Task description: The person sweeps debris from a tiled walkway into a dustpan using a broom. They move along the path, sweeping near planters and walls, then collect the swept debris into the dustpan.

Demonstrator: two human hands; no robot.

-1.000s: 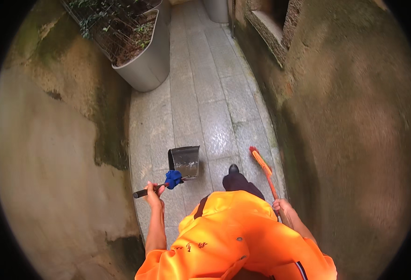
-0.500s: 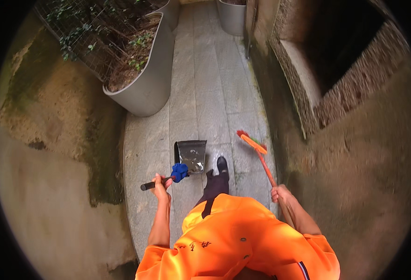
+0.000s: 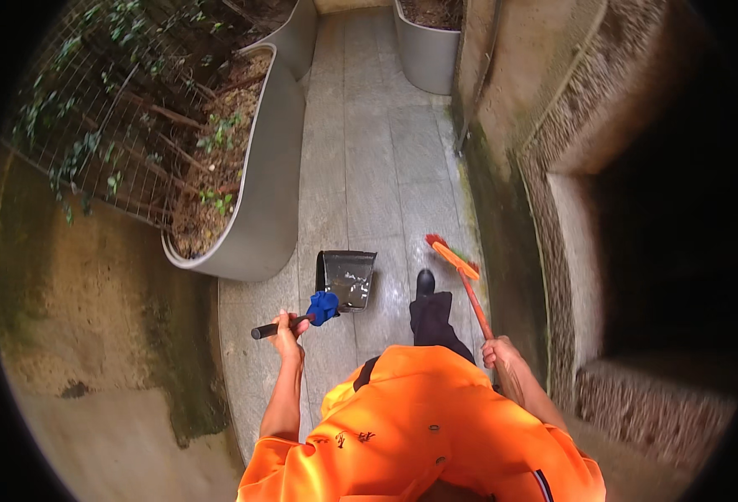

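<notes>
My left hand (image 3: 286,335) is closed around the dark handle of a long-handled dustpan (image 3: 349,280). A bundled blue cloth (image 3: 324,308) is tied on that handle just beyond my fingers. The black pan hangs ahead of me with its opening facing forward, and small pale bits show on its inside. My right hand (image 3: 501,351) grips the reddish stick of a broom (image 3: 457,261). Its head has an orange band with red and green bristles and is near the right side of the path. Whether pan or bristles touch the paving, I cannot tell.
Grey stone paving (image 3: 375,167) runs ahead between walls. A long grey planter (image 3: 260,217) with shrubs and wire mesh borders the left; another planter (image 3: 427,54) stands far right. A mossy wall (image 3: 503,180) and a dark recess (image 3: 678,217) lie on the right.
I have walked forward: the planters and the wall recess are nearer, and a different foot shows in front. Both hands keep their hold, with dustpan and broom almost unmoved relative to me.
</notes>
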